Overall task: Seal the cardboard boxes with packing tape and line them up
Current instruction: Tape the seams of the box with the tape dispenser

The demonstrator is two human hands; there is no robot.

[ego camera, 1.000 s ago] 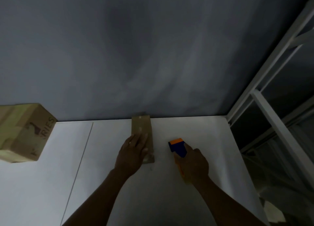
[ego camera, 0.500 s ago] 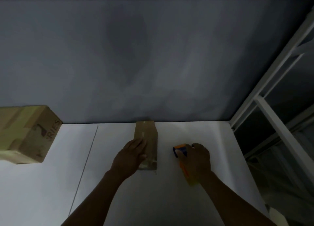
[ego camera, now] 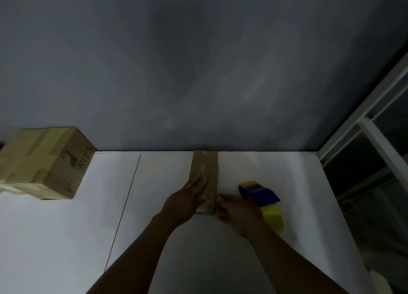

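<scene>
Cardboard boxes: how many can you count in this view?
2. A taped box sits far left; a narrow box lies centre, under the left hand. Others may be off-frame.

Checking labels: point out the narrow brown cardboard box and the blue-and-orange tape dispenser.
narrow brown cardboard box (ego camera: pixel 206 163): head view, bare top face.
blue-and-orange tape dispenser (ego camera: pixel 258 193): head view, blue body.

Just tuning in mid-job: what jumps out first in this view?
Two hands meet on the narrow brown cardboard box at the back edge of the white table: left hand flat on top, right hand at its near end. A blue-and-orange tape dispenser with yellowish roll lies just right; a larger taped cardboard box sits far left.
</scene>
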